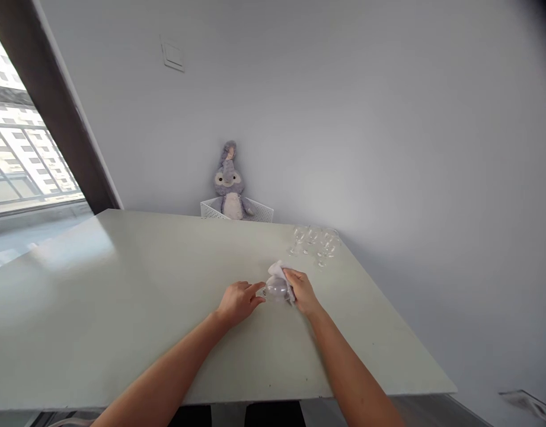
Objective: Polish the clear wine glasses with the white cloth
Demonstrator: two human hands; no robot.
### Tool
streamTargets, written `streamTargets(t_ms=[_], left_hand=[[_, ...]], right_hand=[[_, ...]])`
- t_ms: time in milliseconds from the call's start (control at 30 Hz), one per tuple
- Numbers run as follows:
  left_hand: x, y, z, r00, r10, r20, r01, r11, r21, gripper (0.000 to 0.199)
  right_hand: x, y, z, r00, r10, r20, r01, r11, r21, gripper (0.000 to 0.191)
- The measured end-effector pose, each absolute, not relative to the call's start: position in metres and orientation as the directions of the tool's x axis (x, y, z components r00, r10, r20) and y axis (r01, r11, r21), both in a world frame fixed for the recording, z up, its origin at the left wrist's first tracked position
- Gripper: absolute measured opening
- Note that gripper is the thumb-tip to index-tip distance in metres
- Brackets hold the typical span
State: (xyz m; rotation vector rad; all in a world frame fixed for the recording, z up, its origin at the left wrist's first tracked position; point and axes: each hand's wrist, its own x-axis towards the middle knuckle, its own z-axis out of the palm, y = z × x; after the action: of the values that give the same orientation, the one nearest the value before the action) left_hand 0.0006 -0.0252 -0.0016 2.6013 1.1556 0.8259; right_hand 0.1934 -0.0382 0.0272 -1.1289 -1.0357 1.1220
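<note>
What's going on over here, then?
A person at a pale table has a clear glass tipped on its side between both hands. The left hand is at its foot; the right hand holds a white cloth against the other end. More clear glasses are near the far right corner, and a plush toy sits in a white basket at the far edge.

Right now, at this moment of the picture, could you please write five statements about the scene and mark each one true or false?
1. The right hand holds a white cloth. True.
2. The left hand is at the cloth's far corner. False: it is at one end of a clear glass.
3. The plush toy sits in a white basket. True.
4. The other glasses stand left of the toy. False: they are right of it.
5. A switch is on the wall. True.
</note>
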Motion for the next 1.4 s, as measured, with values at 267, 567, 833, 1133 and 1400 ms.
streamTargets(t_ms=[267,567,833,1133,1400], left_hand=[[0.019,-0.03,-0.001,0.164,0.926,0.34,0.578,-0.37,0.728,0.04],[0.033,-0.042,-0.005,0.16,0.925,0.344,0.112,-0.363,0.925,0.055],[0.017,-0.035,0.02,0.472,0.88,-0.05,-0.425,0.277,0.862,0.055],[0.02,-0.028,0.018,0.23,0.97,-0.08,-0.489,0.186,0.852,0.04],[0.005,-0.016,0.017,0.292,0.93,-0.224,-0.685,0.367,0.63,0.029]], right_hand=[[0.143,-0.044,0.011,0.139,0.987,-0.076,-0.642,0.031,-0.766,0.033],[0.133,-0.055,0.003,0.049,0.96,0.275,-0.051,0.277,-0.959,0.035],[0.145,-0.053,0.012,-0.17,0.985,0.001,-0.385,-0.065,-0.92,0.034],[0.142,-0.056,0.009,-0.019,0.977,0.213,0.024,0.213,-0.977,0.03],[0.135,-0.074,0.015,-0.552,0.645,0.528,0.625,0.74,-0.25,0.034]])
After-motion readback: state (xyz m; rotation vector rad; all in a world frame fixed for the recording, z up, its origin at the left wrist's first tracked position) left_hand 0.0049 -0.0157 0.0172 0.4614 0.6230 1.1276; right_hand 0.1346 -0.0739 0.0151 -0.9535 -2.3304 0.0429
